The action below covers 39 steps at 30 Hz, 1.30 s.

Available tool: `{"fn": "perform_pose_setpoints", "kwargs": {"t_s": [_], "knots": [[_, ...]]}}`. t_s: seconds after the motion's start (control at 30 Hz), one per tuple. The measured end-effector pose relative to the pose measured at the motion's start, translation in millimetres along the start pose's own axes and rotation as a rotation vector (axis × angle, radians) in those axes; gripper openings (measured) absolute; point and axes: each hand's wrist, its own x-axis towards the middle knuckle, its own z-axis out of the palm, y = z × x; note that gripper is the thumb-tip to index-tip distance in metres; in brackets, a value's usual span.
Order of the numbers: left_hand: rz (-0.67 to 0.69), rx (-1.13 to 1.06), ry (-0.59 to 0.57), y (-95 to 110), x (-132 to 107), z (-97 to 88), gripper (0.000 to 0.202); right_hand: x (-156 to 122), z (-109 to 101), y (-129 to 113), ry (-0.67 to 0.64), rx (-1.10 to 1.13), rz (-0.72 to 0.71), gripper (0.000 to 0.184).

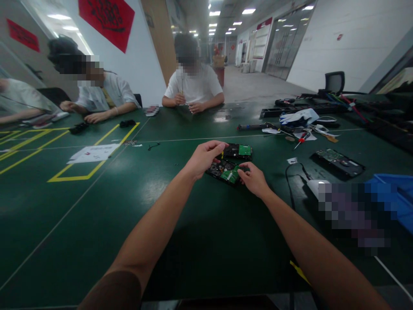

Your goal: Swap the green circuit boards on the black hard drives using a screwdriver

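Observation:
Two hard drives with green circuit boards lie in front of me, one behind the other. The nearer hard drive (229, 175) is tilted slightly and sits between my hands. My left hand (204, 159) is over its left end, thumb and forefinger closed together. A thin yellow piece (222, 153) shows just below those fingertips; its kind is not clear. My right hand (254, 178) holds the right end of the nearer drive between thumb and curled fingers. The farther hard drive (244, 150) rests just beyond, partly hidden by my left hand.
Another hard drive (338, 163) lies to the right, near a blue bin (393, 189) and a cable (288, 185). A red screwdriver (302, 138) and white gloves (300, 117) are farther back. A paper sheet (93, 153) lies left. Co-workers sit across the green table (155, 193).

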Motion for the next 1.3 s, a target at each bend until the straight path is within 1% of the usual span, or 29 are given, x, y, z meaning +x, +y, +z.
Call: {"fn": "perform_pose_setpoints", "kwargs": {"t_s": [0.17,0.4,0.5,0.6,0.77,0.9,1.1,1.3], "knots": [[-0.008,-0.019,0.013,0.9,-0.3,0.7,0.024,0.4,0.3,0.3,0.005,0.007,-0.005,0.029],[-0.044,-0.135,0.051,4.1,-1.6,4.1,0.019,-0.3,-0.2,0.0,0.004,0.004,-0.015,0.032],[-0.068,-0.148,0.056,4.7,-1.0,3.9,0.016,-0.1,0.1,0.9,0.005,0.007,-0.018,0.033],[-0.078,-0.157,0.051,4.2,0.0,2.5,0.015,0.4,0.3,1.5,0.006,0.007,-0.009,0.035],[-0.085,-0.179,0.005,4.2,0.7,1.1,0.011,1.6,0.4,2.6,0.017,0.018,-0.024,0.038],[-0.086,-0.163,0.016,6.7,-0.2,1.0,0.013,2.1,0.2,3.8,0.005,0.009,-0.016,0.043],[-0.084,-0.149,0.053,7.9,-1.3,1.3,0.017,3.2,0.8,6.9,-0.001,-0.001,-0.002,0.042],[-0.061,-0.151,0.031,6.8,-0.7,1.6,0.017,2.1,-0.3,3.7,-0.007,-0.004,0.000,0.040]]}}
